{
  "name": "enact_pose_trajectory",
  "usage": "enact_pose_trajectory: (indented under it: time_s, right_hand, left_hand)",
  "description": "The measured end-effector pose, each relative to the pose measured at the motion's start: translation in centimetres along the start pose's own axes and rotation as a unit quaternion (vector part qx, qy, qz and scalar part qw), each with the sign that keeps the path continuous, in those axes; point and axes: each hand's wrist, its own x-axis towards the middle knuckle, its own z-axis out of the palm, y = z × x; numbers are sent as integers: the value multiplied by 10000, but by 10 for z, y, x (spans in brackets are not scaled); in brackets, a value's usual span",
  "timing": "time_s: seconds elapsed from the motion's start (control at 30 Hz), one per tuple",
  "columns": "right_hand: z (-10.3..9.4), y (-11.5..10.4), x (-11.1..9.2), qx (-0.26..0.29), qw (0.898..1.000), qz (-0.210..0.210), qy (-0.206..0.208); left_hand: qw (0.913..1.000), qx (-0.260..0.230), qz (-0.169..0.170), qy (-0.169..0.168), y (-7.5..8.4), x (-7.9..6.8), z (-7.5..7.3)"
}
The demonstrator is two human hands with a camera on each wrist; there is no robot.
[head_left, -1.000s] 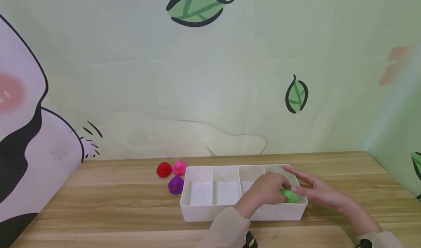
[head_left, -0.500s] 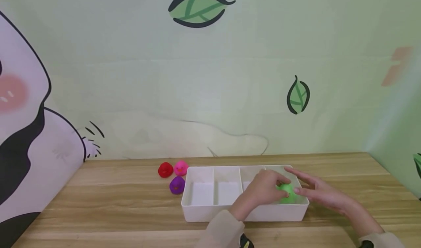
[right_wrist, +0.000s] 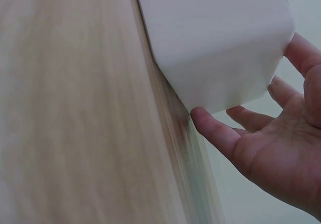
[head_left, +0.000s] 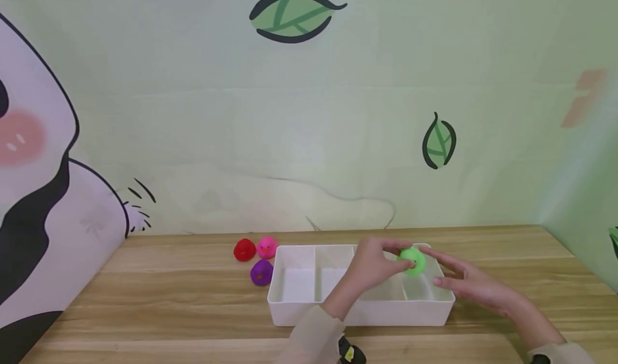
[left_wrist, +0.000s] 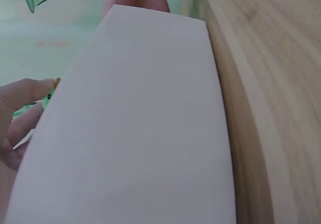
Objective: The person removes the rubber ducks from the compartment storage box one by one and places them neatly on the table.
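My left hand (head_left: 369,262) pinches a small green rubber duck (head_left: 415,262) between thumb and fingers, over the right end of a white divided box (head_left: 396,314). In the left wrist view the box wall (left_wrist: 135,108) hides most of the duck; only its orange bill and a bit of green show beside the thumb. My right hand (head_left: 475,286) is at the box's right end, fingers spread. Seen from the right wrist, its fingertips (right_wrist: 200,114) lie along the end wall and lower corner of the box. The compartments in view hold nothing visible.
Left of the box, a red duck (head_left: 244,250), a pink duck (head_left: 267,247) and a purple duck (head_left: 262,273) sit close together on the wooden table (head_left: 169,294). A printed wall cloth (head_left: 309,128) rises behind the table's back edge.
My left hand has lifted the green duck out of the box's right-hand compartment, moving up and slightly left. The right hand has stayed at the box's end.
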Motion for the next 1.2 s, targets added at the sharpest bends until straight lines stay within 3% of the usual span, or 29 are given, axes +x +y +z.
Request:
enact_pose_trajectory:
  time_s: [0.23, 0.43, 0.73, 1.0, 1.2]
  right_hand:
    - [1, 2, 1, -21, 9999, -147, -5]
    - [2, 2, 1, -43, 9998, -189, 42]
    - [4, 1, 1, -227, 9994, -150, 226]
    - [4, -1, 0, -206, 9994, -119, 237]
    - [3, 0, 0, -184, 9995, -26, 265]
  left_hand:
    - [9985, -424, -195, 270, -4, -3, -23]
    - [9961, -626, -248, 575, -2, -13, -61]
    - [9932, -209, -435, 1058, -8, -37, -115]
    - [9881, 55, -608, 1411, -16, -58, -150]
    - [9835, 60, -1003, 1507, -24, -74, -171]
